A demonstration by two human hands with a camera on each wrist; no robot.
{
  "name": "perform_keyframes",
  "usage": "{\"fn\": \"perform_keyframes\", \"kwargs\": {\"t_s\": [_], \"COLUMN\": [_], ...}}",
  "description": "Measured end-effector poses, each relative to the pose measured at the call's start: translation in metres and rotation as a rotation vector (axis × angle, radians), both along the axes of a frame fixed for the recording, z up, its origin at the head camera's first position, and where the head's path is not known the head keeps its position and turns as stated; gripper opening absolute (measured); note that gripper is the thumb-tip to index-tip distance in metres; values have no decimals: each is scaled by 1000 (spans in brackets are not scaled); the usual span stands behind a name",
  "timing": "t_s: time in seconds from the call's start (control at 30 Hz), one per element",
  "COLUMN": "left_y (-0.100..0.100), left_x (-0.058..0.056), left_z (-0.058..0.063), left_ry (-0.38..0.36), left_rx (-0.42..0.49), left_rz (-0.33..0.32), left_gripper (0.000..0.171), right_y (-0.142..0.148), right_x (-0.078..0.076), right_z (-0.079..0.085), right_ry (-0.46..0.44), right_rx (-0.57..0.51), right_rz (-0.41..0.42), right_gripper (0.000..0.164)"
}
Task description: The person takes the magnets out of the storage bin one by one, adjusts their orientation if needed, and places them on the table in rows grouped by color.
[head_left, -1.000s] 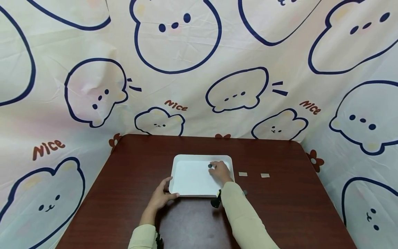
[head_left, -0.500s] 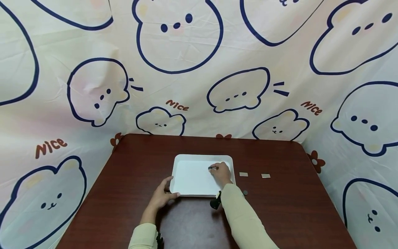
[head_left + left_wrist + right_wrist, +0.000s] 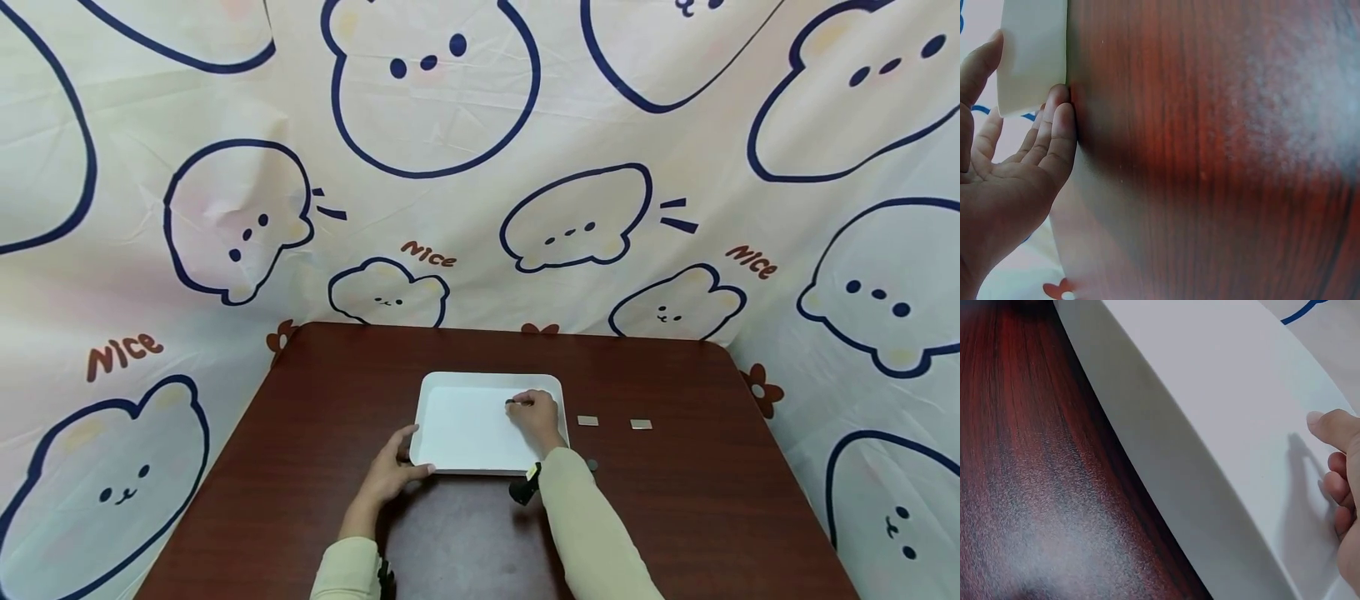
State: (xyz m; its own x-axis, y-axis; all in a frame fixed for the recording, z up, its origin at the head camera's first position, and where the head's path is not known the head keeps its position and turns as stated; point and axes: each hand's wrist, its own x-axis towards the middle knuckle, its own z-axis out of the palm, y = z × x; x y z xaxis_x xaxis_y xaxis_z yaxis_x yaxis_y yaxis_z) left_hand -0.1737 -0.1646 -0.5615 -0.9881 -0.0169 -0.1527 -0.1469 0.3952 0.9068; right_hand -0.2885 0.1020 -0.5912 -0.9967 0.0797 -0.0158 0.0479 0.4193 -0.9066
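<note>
A white rectangular tray (image 3: 465,425) lies on the table. My left hand (image 3: 392,469) holds its near left corner, thumb at the front edge and fingers along the left side. In the left wrist view, the fingers of my left hand (image 3: 1029,162) touch the pale tray wall (image 3: 1034,56). Over the right half of the tray, my right hand (image 3: 536,417) pinches a small dark disc (image 3: 512,402), which shows as a thin dark edge. The right wrist view has my right hand (image 3: 1344,469) above the tray floor (image 3: 1235,406); the disc is hidden there.
Right of the tray lie two small silvery rectangular pieces (image 3: 588,421), spaced apart. A small grey-green disc (image 3: 592,464) rests beside the right sleeve (image 3: 592,521), partly covered. The brown table (image 3: 697,500) meets a patterned cloth (image 3: 480,208) behind.
My right hand has shifted slightly and turned, so the dark disc shows less of its face and more of its edge. The left hand still holds the tray.
</note>
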Motion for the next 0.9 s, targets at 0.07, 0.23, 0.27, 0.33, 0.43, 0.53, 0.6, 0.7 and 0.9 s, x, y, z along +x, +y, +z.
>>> {"fn": "perform_keyframes", "kwargs": {"t_s": [0.07, 0.23, 0.27, 0.33, 0.43, 0.53, 0.6, 0.7, 0.9], "left_y": [0, 0, 0, 0, 1, 2, 1, 1, 1], "left_x": [0, 0, 0, 0, 0, 0, 0, 0, 1], "left_z": [-1, -1, -1, 0, 1, 2, 1, 1, 2], "left_ry": [3, 6, 6, 7, 13, 11, 10, 10, 17], "left_rx": [5, 15, 16, 14, 13, 14, 13, 10, 4], "left_rz": [-3, -4, -3, 0, -8, -7, -5, 3, -5], "left_gripper": [79, 80, 79, 79, 79, 79, 78, 78, 78], "right_y": [-1, -3, -3, -3, -3, -2, -2, 0, 6], "right_x": [0, 2, 3, 3, 7, 14, 20, 26, 36], "right_z": [0, 5, 7, 10, 16, 21, 23, 24, 28], "right_ry": [44, 40, 26, 22, 55, 88, 107, 140, 186], "right_rx": [15, 31, 25, 29, 24, 6, 1, -5, 0], "right_rz": [-16, -35, -36, -38, -46, -35, -16, 10, 48], "right_gripper": [7, 8, 9, 10, 12, 14, 15, 15, 13]}}
